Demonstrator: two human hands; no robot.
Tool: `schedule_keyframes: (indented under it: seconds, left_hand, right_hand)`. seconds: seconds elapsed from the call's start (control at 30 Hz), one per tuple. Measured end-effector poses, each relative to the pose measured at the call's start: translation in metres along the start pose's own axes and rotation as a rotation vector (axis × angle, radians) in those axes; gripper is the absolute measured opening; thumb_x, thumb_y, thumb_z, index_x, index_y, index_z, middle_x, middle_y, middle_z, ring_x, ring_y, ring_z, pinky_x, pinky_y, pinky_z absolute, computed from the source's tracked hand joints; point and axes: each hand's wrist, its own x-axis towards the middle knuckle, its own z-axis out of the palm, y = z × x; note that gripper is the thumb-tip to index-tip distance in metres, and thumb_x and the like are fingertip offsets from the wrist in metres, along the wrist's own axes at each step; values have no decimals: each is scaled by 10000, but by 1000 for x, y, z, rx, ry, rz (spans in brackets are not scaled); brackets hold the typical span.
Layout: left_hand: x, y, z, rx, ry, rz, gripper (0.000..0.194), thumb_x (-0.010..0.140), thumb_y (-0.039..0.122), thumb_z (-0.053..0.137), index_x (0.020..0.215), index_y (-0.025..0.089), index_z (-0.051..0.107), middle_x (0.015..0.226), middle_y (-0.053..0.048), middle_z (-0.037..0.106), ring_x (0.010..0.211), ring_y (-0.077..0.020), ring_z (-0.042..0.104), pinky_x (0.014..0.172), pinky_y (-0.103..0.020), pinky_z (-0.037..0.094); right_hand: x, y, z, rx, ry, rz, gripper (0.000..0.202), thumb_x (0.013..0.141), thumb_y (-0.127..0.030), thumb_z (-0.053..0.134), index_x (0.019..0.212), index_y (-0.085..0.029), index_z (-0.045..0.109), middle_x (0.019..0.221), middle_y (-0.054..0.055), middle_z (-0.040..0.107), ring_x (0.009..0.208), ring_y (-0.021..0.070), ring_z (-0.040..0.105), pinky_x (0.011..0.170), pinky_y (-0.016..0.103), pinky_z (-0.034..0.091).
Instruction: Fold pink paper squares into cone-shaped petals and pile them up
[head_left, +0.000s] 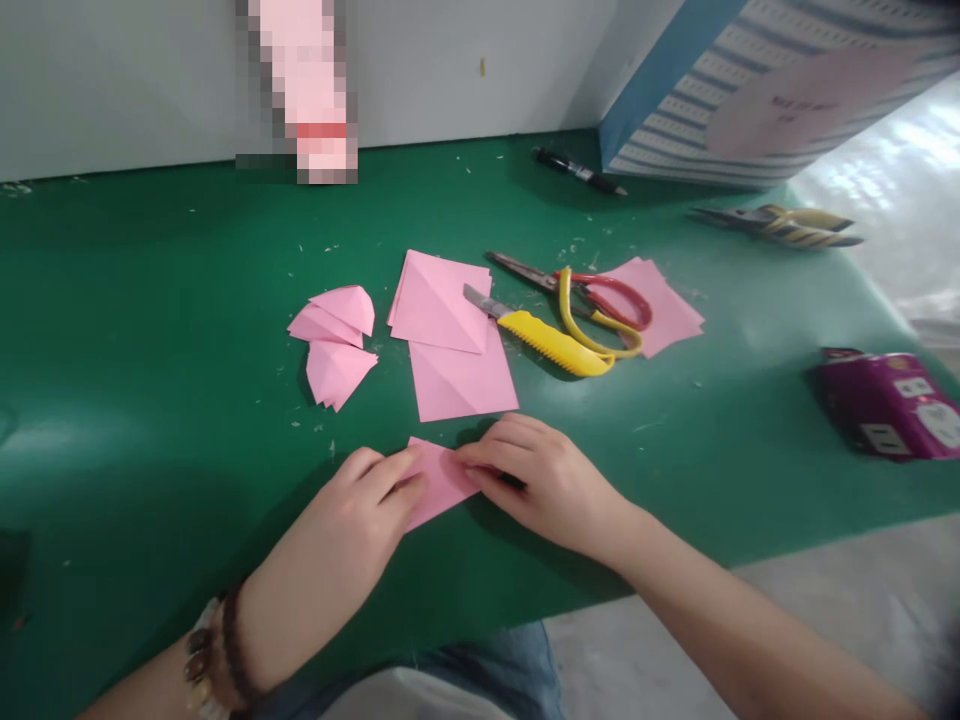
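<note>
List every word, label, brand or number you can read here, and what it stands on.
Pink oval on the striped box: two short lines of print, too blurred to read.
Purple block: small marks on its white patches, too unclear to read.
Nothing else is readable.

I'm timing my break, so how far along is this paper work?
Partway, it seems. Looking done: the rounded pink pieces on the left. In hand: a pink paper, under the left hand and right hand. Probably left: the creased squares under the tip of the yellow cutter and the stack beside the scissors, both sharp-cornered.
</note>
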Motion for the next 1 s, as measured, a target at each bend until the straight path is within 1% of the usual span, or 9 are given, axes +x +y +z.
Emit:
schedule_keyframes:
  seconds: [0.1,0.2,0.23,0.27,0.33,0.47,0.57,0.73,1.0]
  left_hand:
    - [-1,-2,1,-54,7,-33,286,937,78,482,1172,161,621,1315,-73,595,995,-213,563,897,-385,571]
    - [-1,-4,3,-64,6,-40,281,948,104,491,1192,178,611,1321,-64,592,988,-203,571,888,-388,569]
    - [-1,-5,4,-56,5,-36,276,949,108,494,1188,178,612,1312,-65,596,983,-203,574,879,-394,570]
    - [0,-5,4,-48,7,-31,262,950,115,498,1173,177,620,1301,-66,603,978,-203,578,872,-398,569]
    - [1,-5,3,-43,12,-19,220,952,126,503,1114,175,643,1282,-67,613,976,-202,584,865,-399,567]
    - [3,-4,0,-61,21,-6,189,957,124,493,1036,172,658,1253,-64,629,974,-200,588,863,-397,563]
    - [3,-5,0,-88,31,-20,181,955,136,506,1043,172,660,1263,-59,627,982,-198,583,886,-392,556]
    - [2,-6,2,-98,50,-27,180,945,160,538,1071,166,667,1305,-67,611,1033,-201,580,927,-388,540]
    - [1,-8,5,-105,72,-20,209,936,167,558,1114,186,667,1316,-67,609,1059,-203,582,937,-383,540]
  right_hand:
    - [-3,-8,-7,-84,48,-6,126,922,-173,569,982,-187,678,848,57,695,774,186,626,716,342,553]
    - [-13,-34,-13,-209,218,69,187,893,-138,579,1061,-208,622,1066,101,675,961,235,634,829,415,549]
    - [-17,-46,-13,-168,253,116,226,884,-104,557,1080,-209,592,1132,113,647,1033,230,621,876,408,544]
    - [-21,-58,-10,-76,238,141,243,872,-79,535,1075,-209,562,1154,110,627,1078,214,608,953,409,523]
    - [-27,-81,-1,84,174,146,231,831,-57,511,1002,-212,505,1064,76,627,1073,187,608,1112,465,409]
    - [-33,-104,23,204,140,241,242,795,-49,482,958,-221,431,1007,57,591,1031,169,608,1138,492,372]
    - [-36,-108,31,218,144,280,261,794,-58,474,981,-229,411,1042,66,574,1089,184,599,1140,510,360]
    - [-41,-110,33,222,123,333,278,803,-68,467,1005,-241,388,1067,66,565,1219,205,558,1159,525,319]
    - [-52,-92,29,208,202,500,238,868,-109,474,1019,-253,360,1059,48,577,1200,225,604,1164,569,271]
